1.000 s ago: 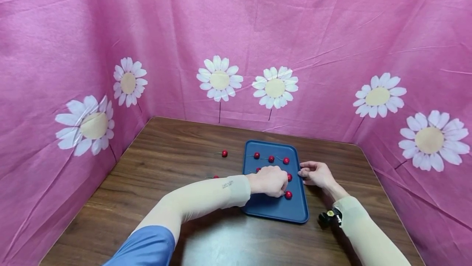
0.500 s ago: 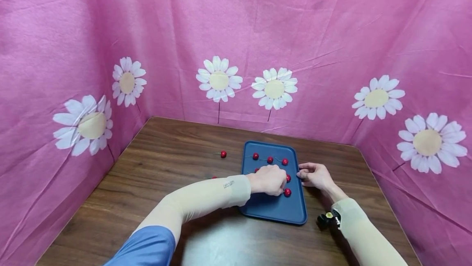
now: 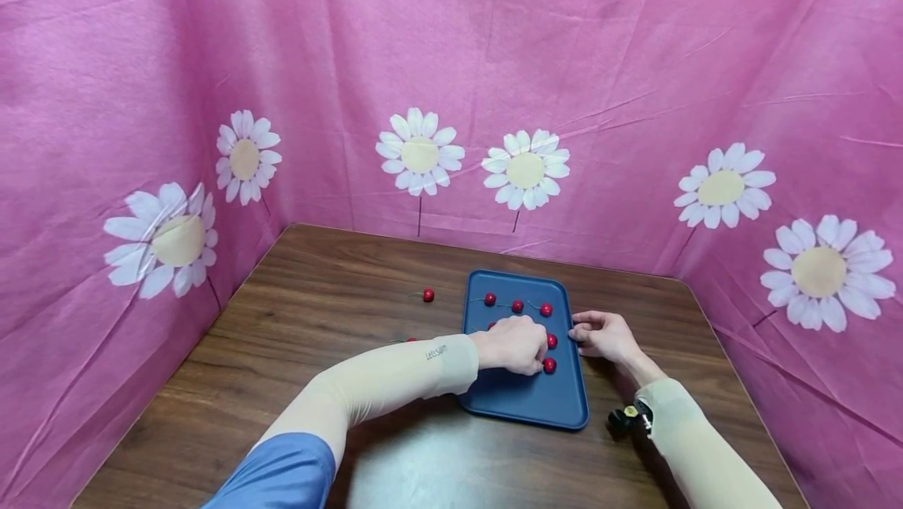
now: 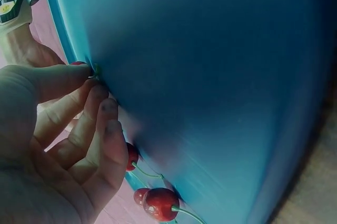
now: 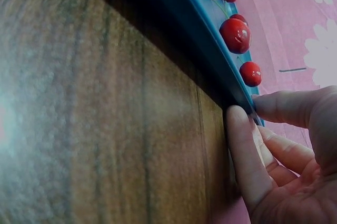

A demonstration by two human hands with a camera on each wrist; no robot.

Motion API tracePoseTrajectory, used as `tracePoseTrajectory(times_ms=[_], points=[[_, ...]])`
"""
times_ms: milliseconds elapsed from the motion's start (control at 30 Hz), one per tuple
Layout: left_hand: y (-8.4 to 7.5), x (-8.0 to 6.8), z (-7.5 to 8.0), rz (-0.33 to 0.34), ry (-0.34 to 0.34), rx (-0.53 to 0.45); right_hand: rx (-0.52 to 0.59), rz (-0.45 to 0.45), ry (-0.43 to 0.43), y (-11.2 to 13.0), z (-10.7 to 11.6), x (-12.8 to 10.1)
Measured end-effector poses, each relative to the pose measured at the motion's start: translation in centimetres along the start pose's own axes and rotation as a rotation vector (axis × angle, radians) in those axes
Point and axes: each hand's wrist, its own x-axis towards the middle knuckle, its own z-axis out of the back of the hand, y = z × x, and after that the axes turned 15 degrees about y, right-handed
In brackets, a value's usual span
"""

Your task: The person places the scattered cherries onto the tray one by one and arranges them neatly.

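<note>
My left hand (image 3: 515, 345) is over the blue tray (image 3: 522, 411), its thumb and index finger pinching the green stem (image 4: 96, 71) of a cherry (image 3: 549, 365). That cherry rests on the tray just right of the fingertips, and in the left wrist view the thumb mostly hides it. My right hand (image 3: 604, 335) grips the tray's right rim between thumb and fingers. Farther back on the tray three cherries stand in a row, among them a middle one (image 3: 518, 307). A cherry (image 3: 552, 341) shows beside my left knuckles; others there are partly hidden by the hand.
On the wooden table (image 3: 339, 289), left of the tray, lies a cherry (image 3: 428, 295) with its stem. Another cherry (image 3: 412, 340) is half hidden behind my left sleeve. A pink cloth (image 3: 339, 101) with daisies hangs around the table's far sides.
The cherry at my left fingertips has shifted slightly farther back on the tray, toward the row behind it. My right hand keeps its hold on the rim.
</note>
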Motion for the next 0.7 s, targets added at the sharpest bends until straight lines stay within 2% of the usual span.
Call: tracePoseTrajectory(times_ms=[400,700], points=[[0.4,-0.4,0.0,-0.007,-0.002,-0.009,0.01,0.006,0.009,0.0,0.0,-0.1],[1.9,-2.7,1.0,-0.124,0.013,-0.004,0.007,-0.004,0.002,0.3,0.0,-0.2]])
